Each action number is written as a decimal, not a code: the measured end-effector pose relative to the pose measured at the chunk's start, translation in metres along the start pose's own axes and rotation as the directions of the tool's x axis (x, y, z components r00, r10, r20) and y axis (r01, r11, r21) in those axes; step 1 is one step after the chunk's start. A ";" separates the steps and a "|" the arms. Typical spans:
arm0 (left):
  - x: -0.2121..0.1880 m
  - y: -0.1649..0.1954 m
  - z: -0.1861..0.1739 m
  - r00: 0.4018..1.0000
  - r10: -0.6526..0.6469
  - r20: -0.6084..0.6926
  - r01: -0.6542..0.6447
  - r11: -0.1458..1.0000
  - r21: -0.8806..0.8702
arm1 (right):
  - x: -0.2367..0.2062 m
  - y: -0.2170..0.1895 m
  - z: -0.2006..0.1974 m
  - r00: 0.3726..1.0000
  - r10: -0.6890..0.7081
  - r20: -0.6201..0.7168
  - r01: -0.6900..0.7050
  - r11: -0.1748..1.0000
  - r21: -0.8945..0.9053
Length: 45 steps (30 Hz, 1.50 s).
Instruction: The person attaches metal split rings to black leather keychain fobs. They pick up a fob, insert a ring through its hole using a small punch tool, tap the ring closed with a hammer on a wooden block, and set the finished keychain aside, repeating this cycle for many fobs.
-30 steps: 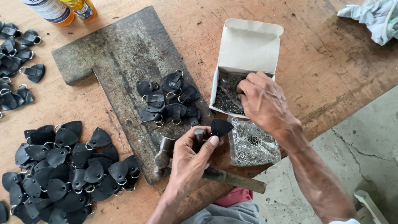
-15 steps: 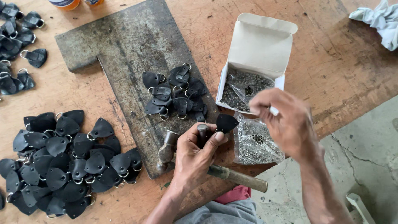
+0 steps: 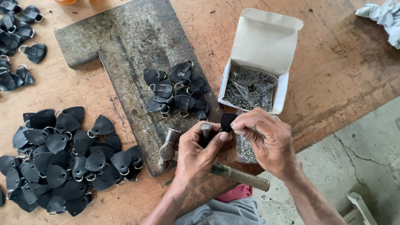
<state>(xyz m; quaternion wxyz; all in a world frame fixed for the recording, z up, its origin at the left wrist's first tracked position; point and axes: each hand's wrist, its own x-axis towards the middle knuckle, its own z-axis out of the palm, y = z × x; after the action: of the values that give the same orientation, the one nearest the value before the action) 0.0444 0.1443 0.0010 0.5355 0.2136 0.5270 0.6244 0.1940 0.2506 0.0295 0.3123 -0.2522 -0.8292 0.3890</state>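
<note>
Both hands pinch one small black leather tab (image 3: 228,121) at the desk's (image 3: 333,71) near edge: left hand (image 3: 200,152) thumb and fingers closed on it, right hand (image 3: 266,139) fingertips narrow on its rim. A hammer (image 3: 208,160) lies under them on the metal plate (image 3: 125,54), beside the open box of rivets (image 3: 260,66)

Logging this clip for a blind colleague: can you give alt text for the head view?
The left hand and right hand meet over a small black leather tab at the edge of a wooden workbench. A hammer lies on a metal plate, with tab piles left and an open rivet box beyond.
</note>
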 end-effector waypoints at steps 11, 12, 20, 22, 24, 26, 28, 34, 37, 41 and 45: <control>0.000 -0.011 -0.001 0.999 0.050 -0.003 -0.050 0.999 0.019 | -0.001 0.008 0.005 0.997 0.076 0.023 -0.078 0.991 0.109; 0.000 -0.011 -0.002 0.998 0.064 -0.007 -0.064 0.997 0.050 | 0.000 0.007 0.005 0.997 0.075 0.027 -0.077 0.992 0.102; -0.005 -0.001 0.000 0.996 0.074 0.043 -0.078 0.993 0.084 | -0.001 0.009 0.003 0.992 0.106 0.072 -0.111 0.992 0.065; -0.006 0.004 0.001 0.992 0.113 0.060 -0.121 0.981 0.153 | -0.003 0.008 0.002 0.993 0.099 0.070 -0.105 0.990 0.090; -0.007 0.008 0.003 0.980 0.185 0.074 -0.196 0.962 0.192 | -0.008 0.003 -0.001 0.967 0.245 0.066 -0.253 0.952 0.171; -0.009 0.012 0.003 0.987 0.153 0.043 -0.159 0.933 0.323 | -0.012 -0.001 -0.005 0.945 0.321 0.068 -0.328 0.918 0.224; -0.016 0.016 0.001 0.986 0.163 0.041 -0.165 0.897 0.411 | -0.014 -0.004 -0.010 0.939 0.337 0.063 -0.342 0.906 0.248; -0.044 0.025 -0.010 0.897 0.438 0.054 -0.417 0.803 0.425 | -0.017 -0.017 0.011 0.921 0.196 0.336 -0.160 0.978 -0.132; -0.057 0.032 -0.019 0.915 0.401 -0.042 -0.375 0.885 0.277 | -0.024 -0.031 0.033 0.848 0.237 0.475 -0.106 0.953 -0.285; -0.062 0.041 -0.037 0.950 0.202 -0.238 -0.199 0.979 0.038 | -0.027 -0.031 0.048 0.830 0.230 0.507 0.021 0.897 -0.442; -0.077 0.043 -0.058 0.930 0.164 -0.329 -0.163 0.986 0.032 | -0.020 -0.026 0.024 0.837 0.239 0.492 0.076 0.840 -0.537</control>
<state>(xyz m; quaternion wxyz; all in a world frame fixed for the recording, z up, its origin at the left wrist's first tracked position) 0.0033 0.0563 0.0413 0.3852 0.1499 0.5909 0.6928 0.1856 0.2104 0.0319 -0.0354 -0.2455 -0.9458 0.2098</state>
